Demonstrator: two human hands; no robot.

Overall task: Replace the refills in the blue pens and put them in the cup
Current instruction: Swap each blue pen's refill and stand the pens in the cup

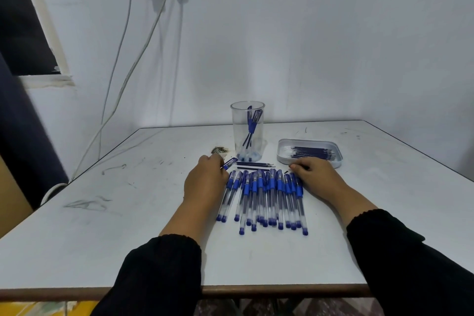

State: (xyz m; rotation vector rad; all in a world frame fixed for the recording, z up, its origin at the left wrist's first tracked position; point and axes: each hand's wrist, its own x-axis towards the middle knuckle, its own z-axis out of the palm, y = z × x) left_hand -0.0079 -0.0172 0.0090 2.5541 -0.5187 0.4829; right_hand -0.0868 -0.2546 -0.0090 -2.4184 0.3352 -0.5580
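Blue caps and blue grips everywhere, and not a brand name or a word of print you can read on any of them; the barrels are too small for that. Your left hand lies knuckles up at centre frame, forearm running in from the lower left in a black sleeve, fingers curled round one blue pen whose capped end pokes out toward the upper right. Your right hand comes in from the lower right, palm down on the white table, fingers bent and close together, tips at the upper right corner of the pen row; whether they pinch anything there you cannot tell. That row lies between your two hands, caps pointing up the frame, barrels overlapping one another. Just above it, two loose refills lie crosswise on the table. Above those stands the clear plastic cup, upright, with a few pens leaning inside it. To the right of the cup, the shallow grey tray holds a bundle of dark refills, and your right knuckles sit just below its near rim
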